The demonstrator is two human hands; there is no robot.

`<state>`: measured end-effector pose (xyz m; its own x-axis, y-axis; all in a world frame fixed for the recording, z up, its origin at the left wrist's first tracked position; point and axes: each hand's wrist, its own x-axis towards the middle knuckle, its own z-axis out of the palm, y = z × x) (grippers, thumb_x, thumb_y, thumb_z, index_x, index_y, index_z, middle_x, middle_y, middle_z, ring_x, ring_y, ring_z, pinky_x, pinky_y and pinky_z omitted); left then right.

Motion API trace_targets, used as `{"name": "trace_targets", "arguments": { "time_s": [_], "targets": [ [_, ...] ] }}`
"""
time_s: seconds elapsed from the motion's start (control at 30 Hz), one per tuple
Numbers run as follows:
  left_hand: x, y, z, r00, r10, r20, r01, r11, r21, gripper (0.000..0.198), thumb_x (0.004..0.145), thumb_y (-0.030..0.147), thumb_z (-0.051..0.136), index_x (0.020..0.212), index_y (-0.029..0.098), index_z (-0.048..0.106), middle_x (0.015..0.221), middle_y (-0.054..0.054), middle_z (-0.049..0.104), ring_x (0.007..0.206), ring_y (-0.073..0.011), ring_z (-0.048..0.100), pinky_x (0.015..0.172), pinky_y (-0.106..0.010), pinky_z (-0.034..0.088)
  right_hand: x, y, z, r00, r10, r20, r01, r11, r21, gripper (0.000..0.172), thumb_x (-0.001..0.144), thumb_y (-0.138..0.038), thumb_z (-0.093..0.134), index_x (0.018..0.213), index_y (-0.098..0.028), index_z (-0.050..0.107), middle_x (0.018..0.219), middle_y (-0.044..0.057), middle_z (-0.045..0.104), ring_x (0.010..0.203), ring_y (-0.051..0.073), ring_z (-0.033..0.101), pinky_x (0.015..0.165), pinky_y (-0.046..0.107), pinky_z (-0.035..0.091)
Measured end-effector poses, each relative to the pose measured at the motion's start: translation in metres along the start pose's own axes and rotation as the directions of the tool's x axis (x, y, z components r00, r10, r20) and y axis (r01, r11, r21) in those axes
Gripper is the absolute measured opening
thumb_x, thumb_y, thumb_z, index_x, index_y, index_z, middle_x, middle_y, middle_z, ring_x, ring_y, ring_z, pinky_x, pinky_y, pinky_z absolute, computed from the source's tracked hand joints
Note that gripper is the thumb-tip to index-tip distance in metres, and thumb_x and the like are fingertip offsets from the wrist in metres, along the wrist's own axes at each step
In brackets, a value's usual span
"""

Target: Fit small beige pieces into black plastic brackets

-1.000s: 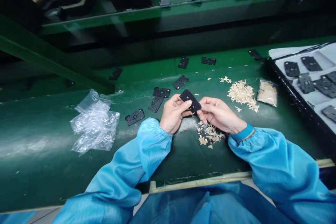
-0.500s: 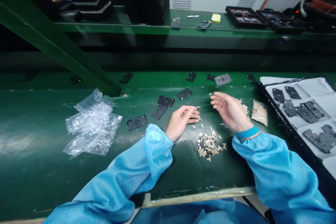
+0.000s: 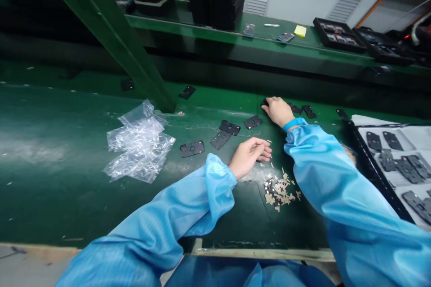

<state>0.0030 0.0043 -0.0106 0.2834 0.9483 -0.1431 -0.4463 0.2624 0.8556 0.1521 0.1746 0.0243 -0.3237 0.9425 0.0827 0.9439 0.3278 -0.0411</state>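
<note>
My right hand [image 3: 279,111] is at the far side of the bench, its fingers closed on the edge of a black plastic plate [image 3: 264,102] that they partly cover. My left hand [image 3: 251,157] rests nearer to me with fingers curled and thumb against them; what is between them is hidden. A tiny pale strip [image 3: 269,141] shows by its fingertips; whether it is held or lying on the bench I cannot tell. Just right of that hand lies a pile of small beige and black pieces [image 3: 281,190]. More black plates [image 3: 191,148] lie left of my hands.
Clear plastic bags [image 3: 139,143] are heaped on the left of the green bench [image 3: 60,197]. A slanted green post [image 3: 124,49] rises behind them. At right stands a white-lined tray [image 3: 384,141] of black plates. A raised shelf [image 3: 215,38] at the back carries stacked black trays [image 3: 232,4].
My right hand has moved away from above the small pieces, forward and left to a black plate, and its fingers have closed. My left hand stays about where it was. The view has shifted left.
</note>
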Motion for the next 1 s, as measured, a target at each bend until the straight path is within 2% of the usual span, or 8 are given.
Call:
{"name": "trace_targets", "arguments": {
  "time_s": [0.13,0.23,0.33,0.47,0.6,0.7,0.83,1.0],
  "targets": [
    [0.001,0.0,0.0,1.0,0.002,-0.005,-0.002,1.0,-0.008,0.033,0.086,0.043,0.077,0.098,0.014,0.067,0.086,-0.008,0.072,0.077,-0.0155,0.073,0.072,-0.029,0.063,-0.004,-0.001,-0.014,0.999,0.034,0.013,-0.034,0.999,-0.016,0.031,0.101,-0.018,0.044,0.105,-0.004,0.071,0.109,0.029,0.073,0.104,0.037,0.069,0.087,0.044,0.048],
    [0.001,0.002,0.003,0.994,0.044,-0.102,-0.049,0.997,-0.051,0.033,0.087,0.039,0.077,0.107,0.015,0.065,0.106,-0.01,0.072,0.089,-0.016,0.073,0.079,-0.031,0.064,-0.037,-0.005,-0.032,0.972,0.149,-0.184,-0.112,0.974,0.195,0.029,0.102,-0.026,0.047,0.094,-0.012,0.071,0.093,0.02,0.076,0.089,0.032,0.071,0.082,0.041,0.049],
    [0.003,0.004,0.004,0.976,0.091,-0.198,-0.115,0.987,-0.112,0.039,0.084,0.035,0.08,0.114,0.019,0.063,0.129,-0.01,0.065,0.11,-0.0171,0.069,0.091,-0.032,0.063,-0.089,-0.018,-0.047,0.966,0.228,-0.124,-0.092,0.75,0.655,0.032,0.101,-0.035,0.051,0.078,-0.019,0.066,0.063,0.006,0.068,0.061,0.022,0.066,0.064,0.034,0.05],
    [0.002,0.005,0.004,0.99,0.065,-0.124,-0.073,0.995,-0.061,0.037,0.075,0.036,0.087,0.094,0.015,0.063,0.097,-0.004,0.07,0.091,-0.0134,0.071,0.086,-0.029,0.063,-0.15,-0.028,-0.049,0.99,0.137,0.039,-0.107,0.528,0.843,0.039,0.098,-0.052,0.058,0.075,-0.021,0.065,0.063,0.003,0.068,0.055,0.018,0.062,0.058,0.032,0.048],
    [-0.001,0.006,0.005,0.979,0.107,-0.176,-0.11,0.994,-0.005,0.04,0.07,0.035,0.089,0.09,0.017,0.059,0.086,0.001,0.066,0.082,-0.0121,0.069,0.077,-0.027,0.063,-0.172,-0.011,-0.036,0.992,0.089,0.09,-0.123,0.506,0.854,0.039,0.095,-0.054,0.064,0.08,-0.019,0.069,0.073,0.004,0.071,0.063,0.017,0.063,0.062,0.031,0.049],
    [-0.001,0.008,0.005,0.979,0.117,-0.167,-0.122,0.992,-0.017,0.043,0.068,0.037,0.089,0.092,0.019,0.058,0.087,0.002,0.065,0.086,-0.0148,0.07,0.077,-0.029,0.063,-0.177,0.002,-0.025,0.981,-0.068,0.184,-0.123,0.516,0.848,0.029,0.09,-0.047,0.072,0.084,-0.019,0.072,0.075,0.002,0.07,0.067,0.016,0.061,0.064,0.03,0.047],
    [-0.001,0.01,0.004,0.987,0.08,-0.141,-0.083,0.996,-0.015,0.047,0.068,0.042,0.089,0.095,0.021,0.057,0.089,0.002,0.064,0.083,-0.0161,0.072,0.074,-0.031,0.064,-0.185,0.001,-0.02,0.948,-0.258,0.184,0.016,0.617,0.787,0.013,0.087,-0.032,0.075,0.092,-0.02,0.075,0.084,0.002,0.067,0.072,0.016,0.058,0.068,0.03,0.045],
    [-0.001,0.008,0.003,0.984,0.084,-0.157,-0.069,0.993,0.098,0.047,0.072,0.046,0.085,0.099,0.021,0.056,0.095,-0.002,0.069,0.071,-0.013,0.068,0.049,-0.02,0.054,-0.191,-0.006,-0.026,0.906,-0.387,0.168,0.161,0.685,0.71,0.015,0.087,-0.028,0.077,0.099,-0.021,0.073,0.095,0.005,0.064,0.087,0.02,0.06,0.077,0.031,0.046]
  ]
}}
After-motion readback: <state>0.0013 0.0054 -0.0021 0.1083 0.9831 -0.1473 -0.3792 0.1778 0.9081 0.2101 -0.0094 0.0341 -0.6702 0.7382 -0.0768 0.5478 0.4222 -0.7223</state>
